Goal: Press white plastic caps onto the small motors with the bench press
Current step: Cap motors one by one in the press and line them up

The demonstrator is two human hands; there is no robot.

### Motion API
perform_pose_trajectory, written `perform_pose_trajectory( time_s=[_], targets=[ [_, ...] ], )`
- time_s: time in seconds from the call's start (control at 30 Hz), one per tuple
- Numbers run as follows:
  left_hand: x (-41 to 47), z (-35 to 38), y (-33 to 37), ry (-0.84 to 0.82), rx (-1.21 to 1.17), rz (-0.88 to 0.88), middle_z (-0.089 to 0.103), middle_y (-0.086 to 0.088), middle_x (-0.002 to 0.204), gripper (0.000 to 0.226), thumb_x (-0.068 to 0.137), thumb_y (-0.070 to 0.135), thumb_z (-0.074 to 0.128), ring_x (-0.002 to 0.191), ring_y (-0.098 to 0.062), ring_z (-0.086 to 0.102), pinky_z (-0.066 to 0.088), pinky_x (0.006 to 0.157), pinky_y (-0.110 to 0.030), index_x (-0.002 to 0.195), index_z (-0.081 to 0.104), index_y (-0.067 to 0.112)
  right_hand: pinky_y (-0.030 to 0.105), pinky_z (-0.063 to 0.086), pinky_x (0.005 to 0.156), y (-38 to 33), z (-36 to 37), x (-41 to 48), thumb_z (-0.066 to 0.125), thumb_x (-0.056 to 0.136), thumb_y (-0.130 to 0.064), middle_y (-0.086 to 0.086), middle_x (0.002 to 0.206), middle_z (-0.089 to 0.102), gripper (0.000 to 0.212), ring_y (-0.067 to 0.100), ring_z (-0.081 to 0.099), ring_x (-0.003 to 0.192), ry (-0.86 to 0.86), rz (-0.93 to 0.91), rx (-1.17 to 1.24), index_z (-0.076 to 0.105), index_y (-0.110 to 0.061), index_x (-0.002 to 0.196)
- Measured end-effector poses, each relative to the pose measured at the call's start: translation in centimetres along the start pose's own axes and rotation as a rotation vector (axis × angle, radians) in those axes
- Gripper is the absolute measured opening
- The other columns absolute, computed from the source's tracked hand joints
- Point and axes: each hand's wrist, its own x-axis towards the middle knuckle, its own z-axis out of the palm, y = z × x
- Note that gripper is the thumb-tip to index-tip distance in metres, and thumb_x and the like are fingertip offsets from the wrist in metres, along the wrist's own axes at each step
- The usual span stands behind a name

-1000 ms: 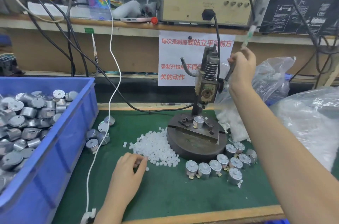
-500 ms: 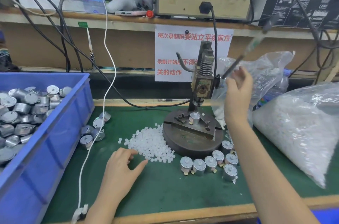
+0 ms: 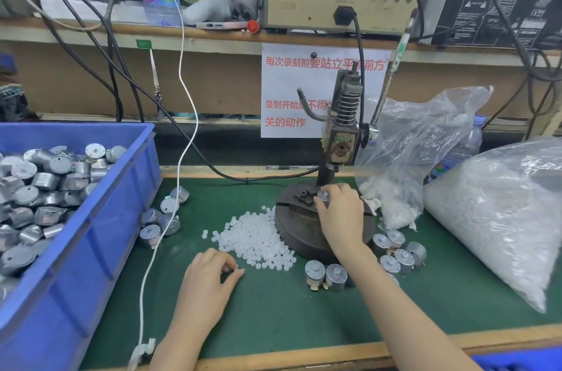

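Far left, a blue bin (image 3: 100,227) holds a heap of small motors (image 3: 45,185). More loose motors (image 3: 158,224) lie on the green mat (image 3: 273,316), just beside the bin's right wall.

The left hand (image 3: 206,288) rests on the mat at the near edge of the white caps (image 3: 258,240). Its fingers are curled with the thumb tip close to them; whether they pinch a cap cannot be told.

The cap pile touches the left side of the bench press (image 3: 342,139) base (image 3: 295,234). On the base fixture stands 1 motor (image 3: 323,196), and the right hand (image 3: 343,218) grips it with curled fingers. The lever (image 3: 392,72) points up and is free of both hands.

A motor cluster (image 3: 395,252) lies near and right of the base. Far right is a clear bag (image 3: 501,218) of white parts.
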Motion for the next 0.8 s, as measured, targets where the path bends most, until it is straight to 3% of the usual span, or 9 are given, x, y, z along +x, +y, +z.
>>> perform_pose_trajectory(
  time_s=[0.17, 0.27, 0.37, 0.47, 0.57, 0.8],
  targets=[
    [0.1, 0.0, -0.1, -0.005, 0.01, -0.013, 0.048, 0.014, 0.072, 0.034, 0.08, 0.019, 0.069, 0.074, -0.007, 0.043, 0.029, 0.066, -0.021, 0.064, 0.043, 0.035, 0.032, 0.032, 0.09, 0.2, -0.7, -0.5, 0.058, 0.091, -0.029, 0.006, 0.113, 0.061, 0.03, 0.025, 0.048, 0.108, -0.027, -0.022, 0.0, 0.059, -0.013, 0.116],
    [0.1, -0.1, -0.2, -0.004, -0.007, -0.02, 0.049, 0.014, 0.072, 0.034, 0.079, 0.019, 0.069, 0.074, -0.005, 0.043, 0.028, 0.065, -0.019, 0.064, 0.043, 0.035, 0.024, 0.032, 0.086, -0.4, -1.5, -1.7, 0.061, 0.088, -0.03, 0.003, 0.112, 0.057, 0.034, 0.02, 0.047, 0.109, -0.111, -0.048, 0.199, 0.058, -0.015, 0.119],
    [0.0, -0.1, -0.2, 0.007, -0.042, -0.033, 0.049, 0.014, 0.072, 0.035, 0.079, 0.018, 0.069, 0.073, -0.002, 0.044, 0.029, 0.063, -0.017, 0.063, 0.044, 0.035, 0.018, 0.033, 0.083, -1.9, -2.3, -3.9, 0.063, 0.086, -0.034, -0.007, 0.104, 0.05, 0.038, 0.008, 0.047, 0.1, -0.245, -0.212, 0.338, 0.058, -0.018, 0.121],
    [0.1, -0.1, -0.2, 0.013, -0.043, -0.038, 0.049, 0.013, 0.071, 0.034, 0.079, 0.017, 0.069, 0.072, -0.003, 0.043, 0.027, 0.062, -0.018, 0.063, 0.043, 0.033, 0.012, 0.03, 0.076, -2.8, -2.8, -5.9, 0.061, 0.087, -0.037, -0.012, 0.098, 0.042, 0.038, 0.0, 0.042, 0.087, -0.393, -0.411, 0.306, 0.058, -0.02, 0.121],
    [0.1, -0.1, -0.2, 0.007, -0.037, -0.048, 0.049, 0.012, 0.071, 0.032, 0.079, 0.018, 0.069, 0.072, -0.003, 0.043, 0.026, 0.061, -0.019, 0.063, 0.044, 0.032, 0.012, 0.03, 0.082, -2.6, -2.9, -7.4, 0.059, 0.088, -0.039, -0.007, 0.106, 0.044, 0.04, 0.006, 0.044, 0.096, -0.468, -0.523, 0.231, 0.056, -0.018, 0.123],
    [0.1, -0.2, -0.1, 0.023, -0.087, -0.086, 0.046, 0.012, 0.076, 0.032, 0.08, 0.019, 0.067, 0.07, -0.001, 0.046, 0.029, 0.059, -0.014, 0.063, 0.044, 0.031, 0.019, 0.026, 0.088, -0.2, -2.2, -8.8, 0.051, 0.09, -0.048, -0.006, 0.113, 0.048, 0.039, 0.014, 0.044, 0.107, -0.471, -0.556, -0.017, 0.054, -0.024, 0.121]
  ],
)
